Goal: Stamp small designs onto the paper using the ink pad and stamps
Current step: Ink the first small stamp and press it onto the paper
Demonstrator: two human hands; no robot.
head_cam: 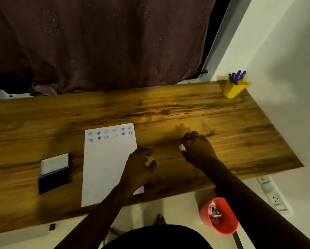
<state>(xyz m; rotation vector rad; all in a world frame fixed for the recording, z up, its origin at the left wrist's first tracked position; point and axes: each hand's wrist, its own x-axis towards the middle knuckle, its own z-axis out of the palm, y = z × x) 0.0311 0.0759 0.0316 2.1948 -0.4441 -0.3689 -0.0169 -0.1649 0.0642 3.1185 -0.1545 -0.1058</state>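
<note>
A white sheet of paper [107, 164] lies on the wooden desk [186, 108], with several small blue stamped designs in rows along its far edge. The open ink pad [53, 177], dark blue with a white lid raised behind it, sits left of the paper. My right hand [198, 150] is over the bare desk to the right of the paper, fingers curled around a small pink stamp [181, 147]. My left hand [139, 166] rests at the paper's right edge, fingers loosely apart and holding nothing.
A yellow cup [234, 89] with blue pens stands at the desk's far right corner by the wall. An orange bin [220, 216] with scraps sits on the floor below the desk's near edge. A dark curtain hangs behind the desk.
</note>
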